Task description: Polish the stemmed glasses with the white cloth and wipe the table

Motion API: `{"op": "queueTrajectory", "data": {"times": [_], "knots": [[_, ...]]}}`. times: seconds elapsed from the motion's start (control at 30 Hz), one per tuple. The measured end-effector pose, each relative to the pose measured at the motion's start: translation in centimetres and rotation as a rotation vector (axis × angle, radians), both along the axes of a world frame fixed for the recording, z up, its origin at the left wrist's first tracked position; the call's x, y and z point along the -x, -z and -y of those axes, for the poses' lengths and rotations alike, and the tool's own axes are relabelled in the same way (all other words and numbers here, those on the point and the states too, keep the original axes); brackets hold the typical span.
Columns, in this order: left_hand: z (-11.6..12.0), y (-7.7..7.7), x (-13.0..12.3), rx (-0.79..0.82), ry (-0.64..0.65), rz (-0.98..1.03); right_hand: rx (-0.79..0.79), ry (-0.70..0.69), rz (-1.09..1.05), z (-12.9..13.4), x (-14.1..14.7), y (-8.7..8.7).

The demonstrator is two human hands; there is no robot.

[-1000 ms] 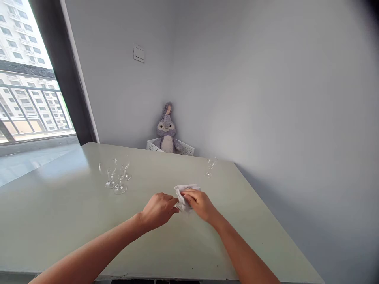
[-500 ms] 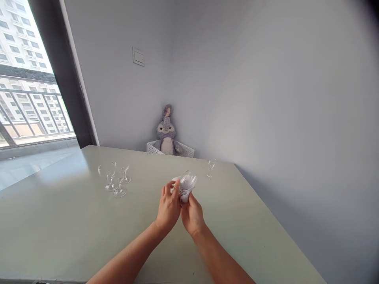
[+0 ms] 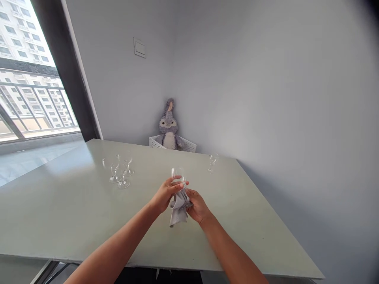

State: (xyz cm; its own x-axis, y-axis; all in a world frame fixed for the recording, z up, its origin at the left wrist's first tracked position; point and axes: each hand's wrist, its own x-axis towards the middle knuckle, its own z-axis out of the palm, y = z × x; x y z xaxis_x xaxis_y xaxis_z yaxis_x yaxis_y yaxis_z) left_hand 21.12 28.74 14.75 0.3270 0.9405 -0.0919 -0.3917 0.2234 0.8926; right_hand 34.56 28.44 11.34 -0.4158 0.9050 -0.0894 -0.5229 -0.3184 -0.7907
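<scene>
**Left hand** [image 3: 165, 195]: Fingers closed, grasping the bowl of a clear stemmed wine glass [image 3: 178, 177] from the side.

**Right hand** [image 3: 199, 206]: Clenched low on the same glass, near its foot, with a crumpled grey-white cloth [image 3: 178, 212] bunched in the grip.

**Held glass:** Upright between both hands, over the middle of a glossy pale green table [image 3: 59, 209].

**Cloth:** Hangs below the hands, its loose end drooping toward the tabletop.

**Other glasses:** A tight cluster of clear stemmed glasses [image 3: 118, 173] stands left of the hands; a lone clear stemmed glass [image 3: 212, 163] stands near the far edge, to the right.

**Corner:** A grey plush rabbit [image 3: 168, 128] sits in a white perforated basket [image 3: 189, 146] beyond the table, below a white wall switch [image 3: 139, 47].
</scene>
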Motion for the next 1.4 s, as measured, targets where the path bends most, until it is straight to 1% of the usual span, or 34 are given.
{"op": "queueTrajectory", "data": {"times": [0.07,0.13,0.17,0.2,0.23,0.27,0.3,0.33,0.37,0.4,0.43,0.47,0.5,0.53,0.57,0.63,0.7,0.77,0.8,0.87,0.9,0.93,1.0,1.07,1.13,1.17,1.2,1.3,1.33,1.4], "knots": [[0.1,0.5,-0.1,-0.041,-0.100,-0.049,0.035,0.081,0.053,-0.4,-0.1,0.4],[0.2,0.9,0.0,-0.089,-0.214,-0.100,0.071,0.216,0.157,-0.8,-0.8,0.6],[0.3,1.0,0.2,-0.099,-0.268,-0.113,0.069,0.293,0.230,-0.8,-1.3,0.5],[0.2,1.1,0.5,-0.093,-0.317,-0.113,0.031,0.365,0.314,-0.8,-1.8,0.3],[0.2,1.1,0.8,-0.072,-0.348,-0.096,-0.053,0.420,0.408,-0.5,-2.3,0.0],[0.1,1.2,1.2,-0.039,-0.360,-0.063,-0.188,0.442,0.509,-0.1,-2.7,-0.5],[0.0,1.2,1.5,-0.004,-0.349,-0.021,-0.366,0.424,0.609,0.5,-3.1,-1.1],[0.0,1.2,1.7,0.031,-0.314,0.028,-0.568,0.365,0.704,1.1,-3.2,-1.7],[0.0,1.3,1.8,0.063,-0.256,0.082,-0.763,0.281,0.791,1.8,-3.3,-2.2],[0.1,1.3,1.8,0.097,-0.182,0.130,-0.923,0.198,0.861,2.4,-3.1,-2.7],[0.3,1.4,1.7,0.132,-0.107,0.169,-1.034,0.133,0.910,2.9,-2.9,-3.0],[0.5,1.4,1.5,0.169,-0.046,0.203,-1.087,0.104,0.931,3.3,-2.5,-3.2],[0.7,1.3,1.1,0.202,-0.005,0.242,-1.081,0.116,0.918,3.4,-2.1,-3.2],[0.9,1.2,0.8,0.225,0.010,0.289,-1.023,0.157,0.866,3.4,-1.6,-3.1],[1.1,1.0,0.4,0.232,0.000,0.340,-0.924,0.211,0.774,3.2,-1.1,-2.9],[1.3,0.6,-0.4,0.199,-0.094,0.432,-0.650,0.305,0.496,2.8,0.1,-2.3],[1.4,0.4,-1.1,0.097,-0.238,0.450,-0.364,0.335,0.185,2.4,1.3,-1.8],[1.5,0.5,-1.7,-0.067,-0.380,0.348,-0.152,0.316,-0.045,2.2,2.4,-1.3],[1.6,0.8,-1.9,-0.163,-0.430,0.255,-0.080,0.306,-0.108,2.2,2.8,-1.0],[1.8,1.7,-2.1,-0.337,-0.497,0.006,0.009,0.300,-0.128,2.2,3.3,-0.2],[1.8,2.3,-2.1,-0.404,-0.520,-0.123,0.028,0.301,-0.085,2.2,3.4,0.4],[1.8,2.8,-2.0,-0.452,-0.535,-0.240,0.027,0.295,0.005,2.1,3.3,1.0],[1.5,3.7,-1.8,-0.486,-0.542,-0.410,-0.012,0.262,0.253,1.8,2.8,2.2],[0.9,4.1,-1.4,-0.472,-0.530,-0.489,-0.059,0.212,0.469,1.5,1.8,3.2],[0.1,4.1,-0.9,-0.444,-0.537,-0.527,-0.084,0.179,0.571,1.1,0.3,3.6],[-0.3,3.9,-0.7,-0.433,-0.546,-0.546,-0.127,0.202,0.642,1.0,-0.6,3.4],[-0.6,3.7,-0.5,-0.425,-0.554,-0.573,-0.200,0.253,0.767,0.8,-1.4,3.1],[-1.0,2.8,-0.3,-0.434,-0.560,-0.654,-0.530,0.475,1.242,0.4,-3.2,1.1],[-1.0,2.5,-0.6,-0.444,-0.559,-0.658,-0.637,0.517,1.343,0.2,-3.5,0.4],[-0.9,1.8,-1.5,-0.445,-0.540,-0.618,-0.773,0.496,1.405,-0.4,-3.3,-0.8]]}}
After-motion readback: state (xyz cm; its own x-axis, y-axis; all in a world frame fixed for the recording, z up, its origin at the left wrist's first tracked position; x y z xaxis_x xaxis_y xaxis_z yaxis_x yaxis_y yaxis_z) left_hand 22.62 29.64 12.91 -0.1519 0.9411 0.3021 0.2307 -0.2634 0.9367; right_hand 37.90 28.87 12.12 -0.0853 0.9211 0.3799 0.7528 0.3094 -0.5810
